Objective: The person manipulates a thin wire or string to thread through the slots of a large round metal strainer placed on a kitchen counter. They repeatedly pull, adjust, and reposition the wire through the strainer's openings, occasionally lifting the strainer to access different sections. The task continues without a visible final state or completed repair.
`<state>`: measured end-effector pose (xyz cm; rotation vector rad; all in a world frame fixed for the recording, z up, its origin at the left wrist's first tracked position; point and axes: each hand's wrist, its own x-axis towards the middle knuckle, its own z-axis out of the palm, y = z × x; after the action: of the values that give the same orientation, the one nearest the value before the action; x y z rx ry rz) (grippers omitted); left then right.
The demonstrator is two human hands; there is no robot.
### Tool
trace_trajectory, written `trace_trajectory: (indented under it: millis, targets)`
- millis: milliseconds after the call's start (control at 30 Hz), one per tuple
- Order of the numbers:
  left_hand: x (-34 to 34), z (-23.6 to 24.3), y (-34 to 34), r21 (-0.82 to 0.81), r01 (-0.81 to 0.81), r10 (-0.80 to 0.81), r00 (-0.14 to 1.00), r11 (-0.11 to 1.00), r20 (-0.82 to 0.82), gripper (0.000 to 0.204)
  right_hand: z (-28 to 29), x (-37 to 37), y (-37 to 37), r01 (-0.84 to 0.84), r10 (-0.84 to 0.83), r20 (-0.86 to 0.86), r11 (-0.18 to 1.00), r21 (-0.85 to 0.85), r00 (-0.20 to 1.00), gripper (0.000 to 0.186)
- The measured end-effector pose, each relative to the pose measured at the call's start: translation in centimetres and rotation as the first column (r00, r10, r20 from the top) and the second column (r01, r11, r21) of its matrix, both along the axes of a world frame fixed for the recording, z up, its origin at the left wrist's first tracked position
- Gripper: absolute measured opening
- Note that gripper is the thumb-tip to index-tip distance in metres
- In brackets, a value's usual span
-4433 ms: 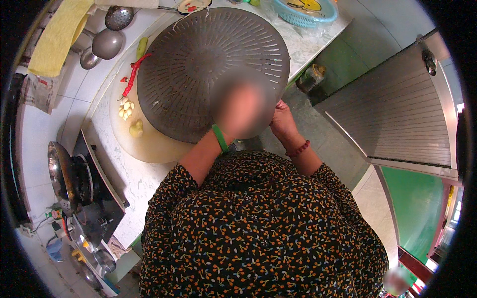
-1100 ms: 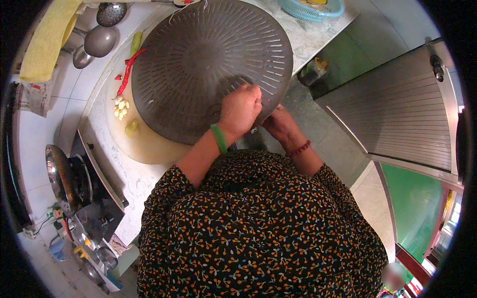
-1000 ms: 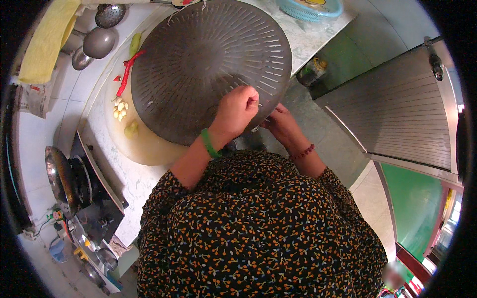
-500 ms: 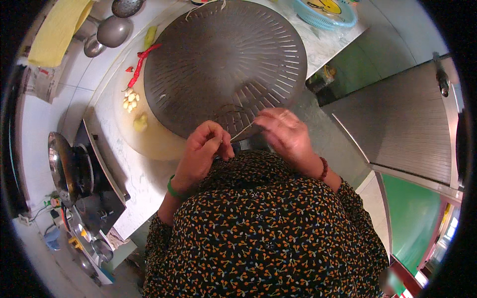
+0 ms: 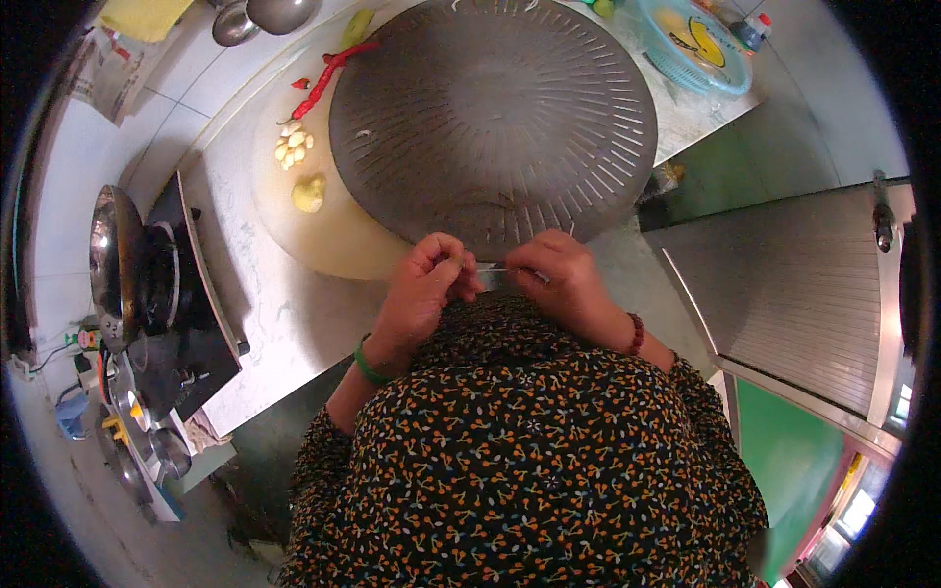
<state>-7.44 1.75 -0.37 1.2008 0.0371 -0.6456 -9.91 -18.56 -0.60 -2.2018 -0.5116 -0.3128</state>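
Observation:
My left hand (image 5: 428,292), with a green bangle at the wrist, is pinched closed at the near edge of a large round dark slotted tray (image 5: 490,118). Close beside it, my right hand (image 5: 564,279), wearing a red bead bracelet, has its fingers curled together. A thin pale strand (image 5: 493,268) runs across the gap between the fingertips of both hands; what kind of strand it is, I cannot make out. At the tray's far edge lie a few more pale strands (image 5: 490,5).
Left of the tray, a pale yellow round board (image 5: 343,257) holds ginger (image 5: 308,194), garlic cloves (image 5: 292,147), red chillies (image 5: 319,90) and a green pepper (image 5: 357,27). A stove with a wok (image 5: 116,269) stands left. Far right sits a blue basket (image 5: 686,69); a ribbed cabinet (image 5: 784,294) is right.
My right hand has come down and closer to my left hand, so the strand between them spans a shorter gap. The whole view has shifted, with the tray now further right.

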Motion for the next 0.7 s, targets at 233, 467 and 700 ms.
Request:
trace_trajectory:
  millis: [233, 467, 700]
  targets:
    - [-0.1, -2.5, 3.7, 0.389, -0.342, 0.283, 0.938, 0.855, 0.202, 0.015, -0.8, 0.4, 0.4, 0.133, -0.123, -0.086, 0.982, 0.133, 0.989, 0.011]
    - [1.1, -1.3, 3.3, 0.141, -0.352, 0.368, 0.924, 0.925, -0.105, 0.019, -0.4, 0.7, 0.9, 0.209, -0.200, -0.067, 0.959, 0.190, 0.978, 0.011]
    - [0.8, -2.1, 1.9, 0.095, -0.293, 0.305, 0.937, 0.951, -0.172, 0.017, -1.1, 0.4, 0.0, 0.298, -0.278, -0.120, 0.933, 0.203, 0.953, 0.012]
